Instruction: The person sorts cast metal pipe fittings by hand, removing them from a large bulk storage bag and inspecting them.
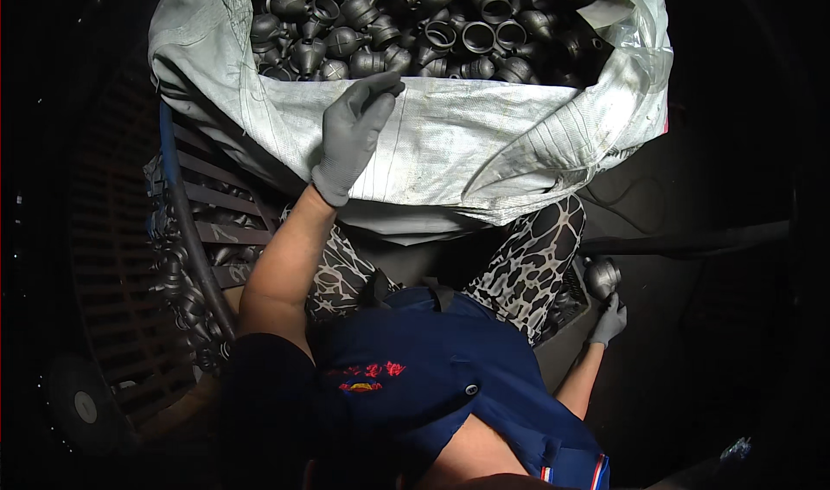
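Observation:
My left hand [357, 131], in a grey glove, is at the near rim of a large white woven sack [484, 140]. Its fingers stretch over the folded edge, thumb apart, and nothing shows in them. Grey metal castings [478, 38], rounded and hollow with short necks, fill the sack. Low on my right side, my right hand [610, 320], gloved too, grips a single metal casting [602, 275] by its lower end. That casting is above the edge of a crate [571, 313] beside my leg, which holds more metal parts.
On the left stands a slatted metal cage [220, 200] with a dark curved rail [186, 222] and many castings inside. A dark bar [692, 241] runs across the right side. A round wheel-like disc [85, 408] shows at the lower left.

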